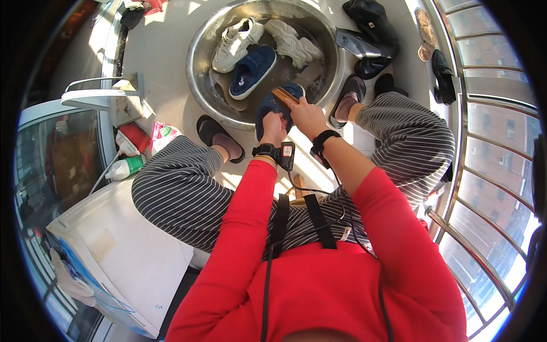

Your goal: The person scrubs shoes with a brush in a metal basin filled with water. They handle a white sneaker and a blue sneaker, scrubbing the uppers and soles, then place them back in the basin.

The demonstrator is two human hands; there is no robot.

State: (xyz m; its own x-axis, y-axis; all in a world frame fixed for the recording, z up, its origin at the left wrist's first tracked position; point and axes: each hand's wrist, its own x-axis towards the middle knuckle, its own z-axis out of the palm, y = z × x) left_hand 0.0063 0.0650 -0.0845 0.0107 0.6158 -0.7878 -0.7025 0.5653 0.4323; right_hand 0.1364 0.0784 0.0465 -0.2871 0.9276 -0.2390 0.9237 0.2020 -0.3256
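Note:
A large metal basin (197,85) stands on the floor before me, with murky water in it. At its near rim my left hand (274,127) grips a dark blue slipper (266,107) with a pale sole edge. My right hand (305,114) holds a brush with an orange-brown back (284,95) against the slipper's upper; its bristles are hidden. Another blue slipper (253,70) lies in the basin, beside a cream sneaker (233,47) at the left and a second cream sneaker (295,45) at the right. Flat pale insoles (308,75) lie partly in the water.
Black boots (374,38) lie right of the basin. A black shoe (442,77) and brown insoles (425,34) rest by the metal railing (491,100). At the left are a red-bristled broom (133,139), a white-and-green bottle (126,167), a plastic packet (163,136) and a white box (124,239).

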